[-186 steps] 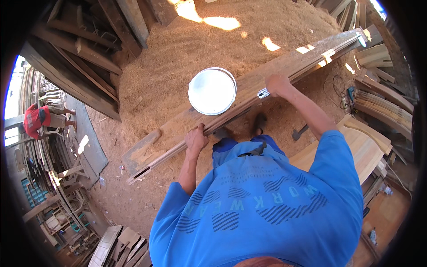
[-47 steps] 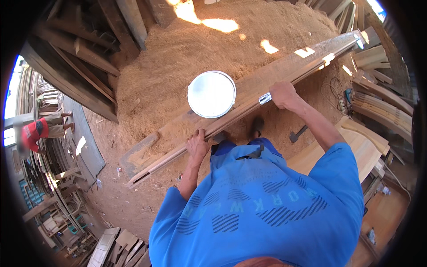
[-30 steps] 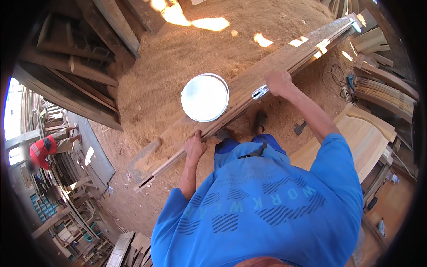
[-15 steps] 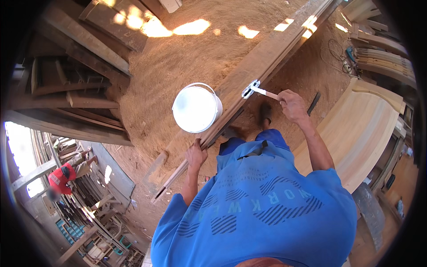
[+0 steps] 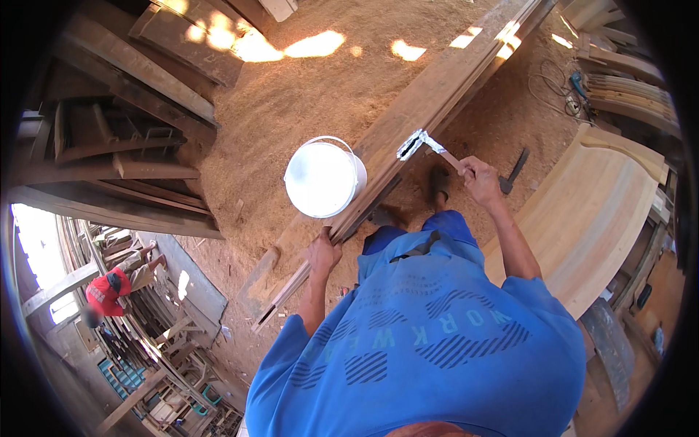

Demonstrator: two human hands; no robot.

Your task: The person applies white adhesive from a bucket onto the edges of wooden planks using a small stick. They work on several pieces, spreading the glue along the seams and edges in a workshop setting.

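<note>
My right hand grips a thin wooden stick whose far end is coated in white paste. The stick's tip meets a dark slot ringed with white paste on a long wooden piece. Lower down, my left hand is closed round that long wooden piece, near its slotted end. A white bucket with a raised wire handle stands on the wide plank just beyond my left hand. Its inside looks white; the contents are too bright to make out.
A hammer lies on the sawdust-covered floor right of my feet. Farther right are a curved wooden panel and a corded power tool. Stacked timber lines the left. A person in red bends at the far left.
My right hand has shifted slightly down, and the stick now slants more steeply at the slot. More of the hammer shows. My left hand stays on the wooden piece.
</note>
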